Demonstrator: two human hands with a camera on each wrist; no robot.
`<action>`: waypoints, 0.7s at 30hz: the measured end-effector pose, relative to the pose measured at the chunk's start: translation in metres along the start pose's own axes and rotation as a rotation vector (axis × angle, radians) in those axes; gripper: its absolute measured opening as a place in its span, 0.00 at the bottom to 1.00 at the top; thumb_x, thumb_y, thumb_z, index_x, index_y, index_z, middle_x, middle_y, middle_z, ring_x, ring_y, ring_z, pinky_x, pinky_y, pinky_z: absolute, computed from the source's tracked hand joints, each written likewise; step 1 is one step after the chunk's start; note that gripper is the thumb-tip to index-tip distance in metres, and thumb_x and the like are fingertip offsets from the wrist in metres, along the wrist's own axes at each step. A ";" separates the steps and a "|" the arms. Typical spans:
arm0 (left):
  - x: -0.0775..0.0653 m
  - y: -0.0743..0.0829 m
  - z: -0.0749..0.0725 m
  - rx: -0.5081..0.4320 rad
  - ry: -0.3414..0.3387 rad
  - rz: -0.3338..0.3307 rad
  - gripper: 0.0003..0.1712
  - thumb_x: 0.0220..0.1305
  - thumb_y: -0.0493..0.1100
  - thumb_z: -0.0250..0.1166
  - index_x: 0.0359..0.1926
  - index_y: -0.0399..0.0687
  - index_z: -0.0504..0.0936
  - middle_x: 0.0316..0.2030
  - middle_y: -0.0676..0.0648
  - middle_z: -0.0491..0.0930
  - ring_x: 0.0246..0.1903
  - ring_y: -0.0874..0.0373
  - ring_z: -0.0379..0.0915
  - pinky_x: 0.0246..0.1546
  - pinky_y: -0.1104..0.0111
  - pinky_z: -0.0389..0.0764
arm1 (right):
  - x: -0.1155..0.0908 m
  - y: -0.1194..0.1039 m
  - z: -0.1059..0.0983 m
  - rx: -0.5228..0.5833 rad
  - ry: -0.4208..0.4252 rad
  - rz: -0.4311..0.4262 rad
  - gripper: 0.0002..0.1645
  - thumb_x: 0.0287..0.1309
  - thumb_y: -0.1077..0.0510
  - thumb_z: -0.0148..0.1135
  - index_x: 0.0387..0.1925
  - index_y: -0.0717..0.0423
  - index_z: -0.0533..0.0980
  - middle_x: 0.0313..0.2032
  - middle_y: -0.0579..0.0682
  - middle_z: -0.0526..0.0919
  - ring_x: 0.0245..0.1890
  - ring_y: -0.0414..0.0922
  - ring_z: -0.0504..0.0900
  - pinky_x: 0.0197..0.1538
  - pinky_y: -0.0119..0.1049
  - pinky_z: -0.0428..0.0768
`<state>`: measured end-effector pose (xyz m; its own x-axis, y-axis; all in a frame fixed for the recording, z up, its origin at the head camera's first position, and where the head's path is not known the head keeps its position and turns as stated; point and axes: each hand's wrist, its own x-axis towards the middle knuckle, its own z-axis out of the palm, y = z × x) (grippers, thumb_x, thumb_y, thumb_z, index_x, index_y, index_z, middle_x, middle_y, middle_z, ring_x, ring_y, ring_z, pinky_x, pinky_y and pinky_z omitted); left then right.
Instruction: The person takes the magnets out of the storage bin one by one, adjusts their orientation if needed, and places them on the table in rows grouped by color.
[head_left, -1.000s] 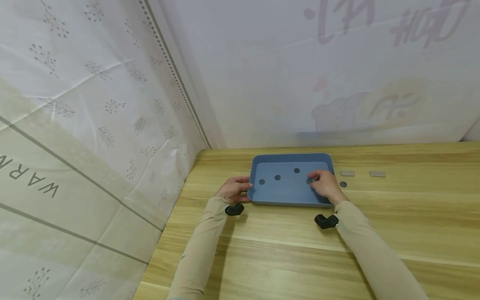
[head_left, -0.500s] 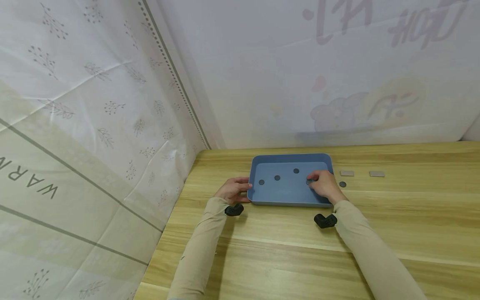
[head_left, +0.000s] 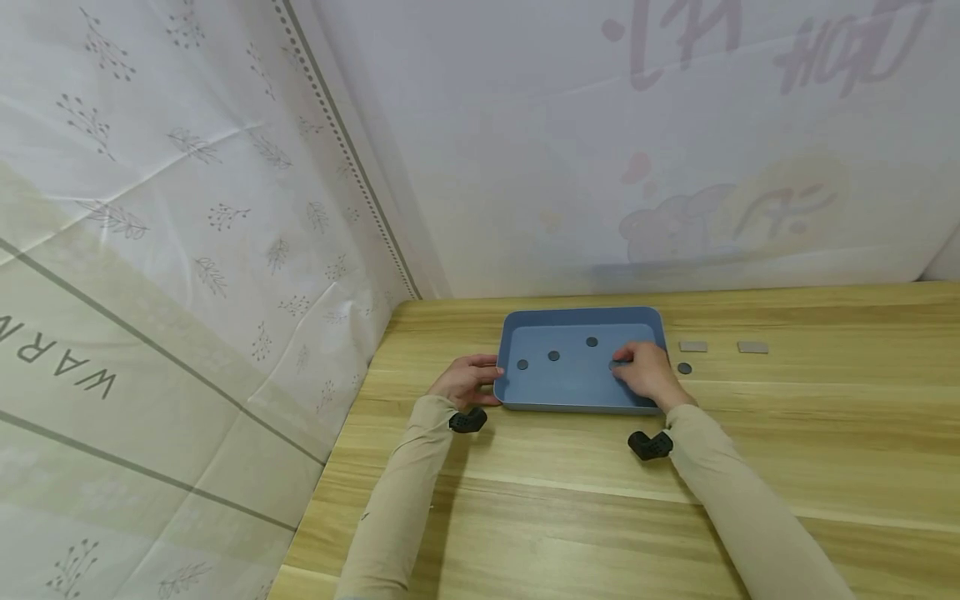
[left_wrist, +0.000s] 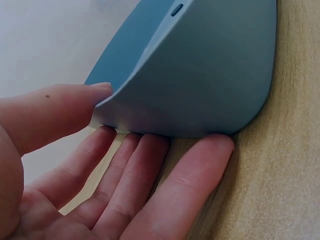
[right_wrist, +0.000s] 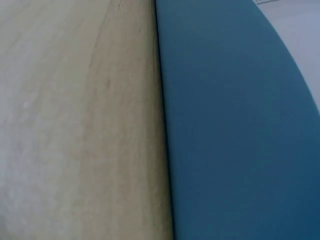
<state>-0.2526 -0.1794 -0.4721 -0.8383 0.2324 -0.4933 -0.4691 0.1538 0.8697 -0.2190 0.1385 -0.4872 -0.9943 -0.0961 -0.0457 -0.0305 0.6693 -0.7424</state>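
Disc, dark grey, flat and round (head_left: 614, 365), inside the blue rectangular shallow tray (head_left: 570, 408), towards its right end. It lies at the left-pointing fingertips of the right hand (head_left: 649, 371), the nearer one, which appear to pinch it. Left hand (head_left: 463, 380): fingers spread against the tray's opposite end.

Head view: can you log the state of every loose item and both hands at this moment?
Blue tray: upright on the table
Left hand: holds the tray's left end
Right hand: over the tray, fingertips at a disc, partly hidden
Three dark discs: lying apart inside the tray
Another dark disc: on the table, right of the tray
Two gray rectangles: flat on the table, apart
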 end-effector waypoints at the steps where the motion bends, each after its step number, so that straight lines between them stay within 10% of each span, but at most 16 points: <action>1: 0.000 0.000 0.000 -0.001 -0.002 -0.001 0.27 0.65 0.34 0.61 0.65 0.40 0.71 0.57 0.37 0.76 0.45 0.53 0.79 0.37 0.59 0.84 | 0.000 0.000 0.001 -0.002 0.004 -0.004 0.16 0.58 0.63 0.61 0.46 0.69 0.79 0.48 0.68 0.80 0.51 0.63 0.76 0.54 0.55 0.75; 21: -0.001 0.000 0.000 0.009 0.006 0.006 0.27 0.65 0.35 0.62 0.65 0.41 0.71 0.56 0.38 0.77 0.44 0.54 0.79 0.37 0.59 0.85 | 0.000 0.000 0.002 -0.045 0.015 -0.010 0.18 0.59 0.57 0.62 0.45 0.67 0.80 0.46 0.65 0.82 0.50 0.62 0.77 0.51 0.53 0.77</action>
<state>-0.2521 -0.1795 -0.4717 -0.8425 0.2279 -0.4881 -0.4617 0.1613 0.8722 -0.2188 0.1365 -0.4884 -0.9953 -0.0922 -0.0280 -0.0449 0.7006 -0.7122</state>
